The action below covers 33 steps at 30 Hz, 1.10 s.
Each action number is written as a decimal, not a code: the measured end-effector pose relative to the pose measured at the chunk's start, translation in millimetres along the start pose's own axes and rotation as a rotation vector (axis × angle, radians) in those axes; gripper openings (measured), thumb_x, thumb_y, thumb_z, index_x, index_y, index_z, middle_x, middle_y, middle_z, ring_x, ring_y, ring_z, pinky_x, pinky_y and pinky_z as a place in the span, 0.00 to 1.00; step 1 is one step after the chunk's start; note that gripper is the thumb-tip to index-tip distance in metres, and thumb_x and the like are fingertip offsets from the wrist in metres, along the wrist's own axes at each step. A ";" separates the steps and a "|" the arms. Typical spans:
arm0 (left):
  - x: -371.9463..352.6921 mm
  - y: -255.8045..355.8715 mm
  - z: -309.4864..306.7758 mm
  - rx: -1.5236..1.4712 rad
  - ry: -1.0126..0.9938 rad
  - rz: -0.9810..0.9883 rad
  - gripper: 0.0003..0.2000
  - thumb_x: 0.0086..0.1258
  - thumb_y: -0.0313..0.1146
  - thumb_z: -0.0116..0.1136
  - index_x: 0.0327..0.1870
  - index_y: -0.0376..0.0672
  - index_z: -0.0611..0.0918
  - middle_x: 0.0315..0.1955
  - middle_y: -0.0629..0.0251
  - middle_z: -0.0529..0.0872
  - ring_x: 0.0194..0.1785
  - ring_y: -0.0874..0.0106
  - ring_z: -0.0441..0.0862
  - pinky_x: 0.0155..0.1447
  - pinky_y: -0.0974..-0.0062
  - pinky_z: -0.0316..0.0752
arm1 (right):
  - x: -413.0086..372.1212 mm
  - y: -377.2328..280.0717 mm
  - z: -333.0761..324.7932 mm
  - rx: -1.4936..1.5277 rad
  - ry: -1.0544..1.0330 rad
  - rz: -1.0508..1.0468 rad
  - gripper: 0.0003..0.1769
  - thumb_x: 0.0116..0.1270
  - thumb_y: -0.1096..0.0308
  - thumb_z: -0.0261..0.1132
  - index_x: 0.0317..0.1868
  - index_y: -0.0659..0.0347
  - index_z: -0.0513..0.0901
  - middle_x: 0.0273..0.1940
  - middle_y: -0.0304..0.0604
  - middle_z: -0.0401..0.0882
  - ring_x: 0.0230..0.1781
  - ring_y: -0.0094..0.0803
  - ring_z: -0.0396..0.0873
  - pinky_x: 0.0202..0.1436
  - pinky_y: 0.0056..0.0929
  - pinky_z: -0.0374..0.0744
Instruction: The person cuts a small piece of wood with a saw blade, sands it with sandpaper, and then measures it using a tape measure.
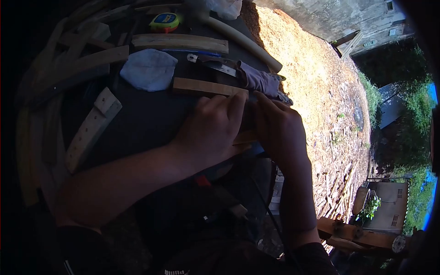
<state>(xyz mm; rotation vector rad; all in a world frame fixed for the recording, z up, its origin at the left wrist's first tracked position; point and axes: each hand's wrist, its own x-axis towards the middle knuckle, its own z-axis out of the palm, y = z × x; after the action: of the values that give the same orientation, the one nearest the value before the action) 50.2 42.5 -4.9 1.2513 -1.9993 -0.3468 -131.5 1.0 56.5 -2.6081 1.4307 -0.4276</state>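
My left hand (pixel 213 121) is closed, with its thumb and fingers pinched together near the right end of a short wooden strip (pixel 206 87). Close beside it, my right hand (pixel 280 126) is also closed, its fingers curled toward the left hand. Whatever sits between the fingertips is dark and hidden by the hands. Below and between the wrists shows part of a pale wooden piece (pixel 245 137). Just beyond the hands lies a metal blade (pixel 222 68) beside a bunched greyish-purple cloth or glove (pixel 259 79).
On the dark work surface lie a white pad (pixel 149 69), a longer wooden strip (pixel 181 43), a yellow-green tape measure (pixel 165 21) and a wooden piece with holes (pixel 94 128). A curved pole (pixel 243 42) follows the far edge. Wood shavings (pixel 316 78) cover the ground beyond.
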 end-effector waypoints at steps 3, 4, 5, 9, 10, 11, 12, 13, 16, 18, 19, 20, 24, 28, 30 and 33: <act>0.1 -1.4 -0.2 0.025 0.021 0.034 0.37 0.57 0.45 0.83 0.61 0.37 0.72 0.51 0.50 0.85 0.56 0.50 0.86 0.60 0.52 0.78 | -25.4 -2.9 2.5 -0.038 0.032 -0.018 0.25 0.75 0.76 0.65 0.72 0.64 0.81 0.43 0.55 0.90 0.42 0.50 0.91 0.46 0.40 0.87; 0.5 -2.1 0.9 0.029 0.038 0.050 0.36 0.56 0.44 0.83 0.59 0.38 0.72 0.49 0.51 0.85 0.55 0.51 0.86 0.58 0.53 0.78 | -31.5 -2.3 2.1 -0.030 0.049 -0.034 0.26 0.76 0.76 0.64 0.73 0.63 0.80 0.43 0.55 0.90 0.41 0.50 0.91 0.46 0.40 0.88; 0.5 -2.3 1.5 0.032 0.052 0.064 0.34 0.56 0.43 0.83 0.56 0.39 0.72 0.48 0.52 0.85 0.54 0.52 0.86 0.56 0.53 0.78 | -34.6 -2.7 0.2 -0.051 0.018 -0.033 0.29 0.74 0.77 0.64 0.75 0.63 0.78 0.44 0.56 0.90 0.42 0.51 0.91 0.46 0.40 0.88; 1.0 -1.0 -0.6 0.030 0.044 0.062 0.31 0.54 0.42 0.82 0.52 0.41 0.74 0.47 0.55 0.84 0.53 0.53 0.86 0.54 0.54 0.77 | -19.4 -5.7 -0.3 -0.098 -0.054 -0.066 0.38 0.68 0.75 0.67 0.79 0.64 0.71 0.44 0.52 0.88 0.41 0.52 0.90 0.45 0.44 0.87; 1.1 -1.4 -1.4 0.030 0.044 0.062 0.30 0.54 0.42 0.82 0.52 0.41 0.74 0.48 0.56 0.84 0.53 0.53 0.86 0.54 0.54 0.77 | -8.1 -3.8 2.6 -0.107 -0.058 -0.083 0.40 0.66 0.74 0.68 0.80 0.65 0.69 0.44 0.50 0.88 0.40 0.52 0.89 0.44 0.47 0.86; 1.6 -1.1 -1.0 0.030 0.047 0.064 0.30 0.54 0.42 0.82 0.51 0.41 0.75 0.48 0.56 0.84 0.53 0.53 0.86 0.54 0.54 0.77 | 2.2 -0.4 5.2 -0.103 -0.064 -0.086 0.41 0.66 0.74 0.68 0.80 0.65 0.69 0.45 0.51 0.88 0.41 0.52 0.89 0.44 0.47 0.86; 1.9 -0.5 -0.1 0.026 0.037 0.060 0.30 0.54 0.42 0.83 0.51 0.41 0.75 0.48 0.56 0.84 0.53 0.53 0.86 0.54 0.54 0.77 | 13.4 2.8 7.5 -0.099 -0.071 -0.095 0.41 0.65 0.75 0.68 0.80 0.65 0.69 0.45 0.51 0.88 0.41 0.52 0.89 0.44 0.47 0.86; 1.4 -0.3 0.1 0.024 0.028 0.051 0.30 0.54 0.43 0.83 0.51 0.41 0.75 0.49 0.56 0.84 0.54 0.53 0.86 0.54 0.54 0.77 | 17.9 4.4 7.6 -0.095 -0.081 -0.109 0.42 0.64 0.75 0.68 0.80 0.64 0.69 0.45 0.51 0.88 0.42 0.52 0.90 0.44 0.47 0.86; -0.6 1.4 2.0 0.068 0.071 0.067 0.31 0.53 0.44 0.83 0.51 0.41 0.75 0.50 0.54 0.84 0.55 0.53 0.86 0.56 0.53 0.77 | -9.3 -7.0 -4.6 -0.053 -0.107 -0.065 0.37 0.67 0.74 0.67 0.78 0.65 0.72 0.44 0.52 0.89 0.41 0.52 0.90 0.44 0.48 0.86; -0.9 0.2 0.6 0.094 0.099 0.075 0.31 0.53 0.44 0.83 0.52 0.40 0.75 0.51 0.53 0.85 0.56 0.53 0.85 0.58 0.53 0.76 | -20.3 -3.8 -1.4 -0.027 -0.046 -0.077 0.34 0.68 0.74 0.65 0.76 0.65 0.74 0.43 0.53 0.89 0.40 0.52 0.90 0.44 0.48 0.86; -1.1 -0.8 1.0 0.096 0.095 0.072 0.32 0.54 0.45 0.83 0.52 0.40 0.76 0.51 0.52 0.85 0.56 0.52 0.85 0.59 0.53 0.76 | -22.8 -0.2 1.3 -0.008 -0.017 -0.079 0.33 0.69 0.74 0.65 0.75 0.65 0.75 0.42 0.54 0.89 0.40 0.52 0.90 0.44 0.48 0.86; -1.0 0.7 2.5 0.090 0.072 0.082 0.32 0.54 0.45 0.83 0.53 0.39 0.76 0.52 0.51 0.85 0.57 0.52 0.85 0.59 0.53 0.76 | -16.2 0.4 3.2 0.013 -0.024 -0.101 0.32 0.69 0.74 0.65 0.74 0.65 0.76 0.42 0.54 0.89 0.39 0.52 0.90 0.44 0.48 0.86; 2.2 -1.2 4.3 0.093 0.072 0.098 0.33 0.55 0.47 0.82 0.55 0.38 0.77 0.54 0.49 0.85 0.58 0.51 0.85 0.61 0.53 0.77 | 35.0 11.4 17.7 -0.067 -0.041 -0.162 0.32 0.68 0.73 0.65 0.74 0.64 0.76 0.42 0.54 0.90 0.40 0.53 0.91 0.45 0.49 0.87; 2.9 -0.9 1.0 0.109 0.034 0.110 0.34 0.55 0.47 0.81 0.56 0.37 0.77 0.54 0.48 0.86 0.58 0.49 0.85 0.61 0.52 0.77 | 17.4 7.5 14.4 -0.124 -0.054 -0.088 0.37 0.67 0.73 0.65 0.78 0.65 0.72 0.45 0.55 0.88 0.44 0.53 0.90 0.47 0.49 0.86; -0.7 -1.4 0.7 0.116 0.029 0.096 0.33 0.56 0.47 0.81 0.56 0.37 0.77 0.53 0.49 0.86 0.58 0.49 0.85 0.61 0.51 0.77 | -8.7 -1.5 0.3 -0.060 -0.082 -0.063 0.39 0.67 0.75 0.63 0.81 0.65 0.68 0.46 0.54 0.86 0.44 0.52 0.89 0.49 0.48 0.86; 0.3 -2.4 1.7 0.115 0.037 0.089 0.33 0.55 0.46 0.82 0.56 0.38 0.77 0.53 0.50 0.86 0.58 0.48 0.85 0.62 0.51 0.77 | -29.7 -4.6 -7.9 0.017 -0.037 -0.082 0.35 0.69 0.77 0.64 0.78 0.64 0.73 0.45 0.52 0.86 0.41 0.50 0.88 0.48 0.44 0.85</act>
<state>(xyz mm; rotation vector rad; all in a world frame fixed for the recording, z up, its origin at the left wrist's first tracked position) 50.6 40.8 -7.3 1.2247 -2.0600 -0.1661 -145.4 28.7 59.8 -2.6537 1.3075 -0.3970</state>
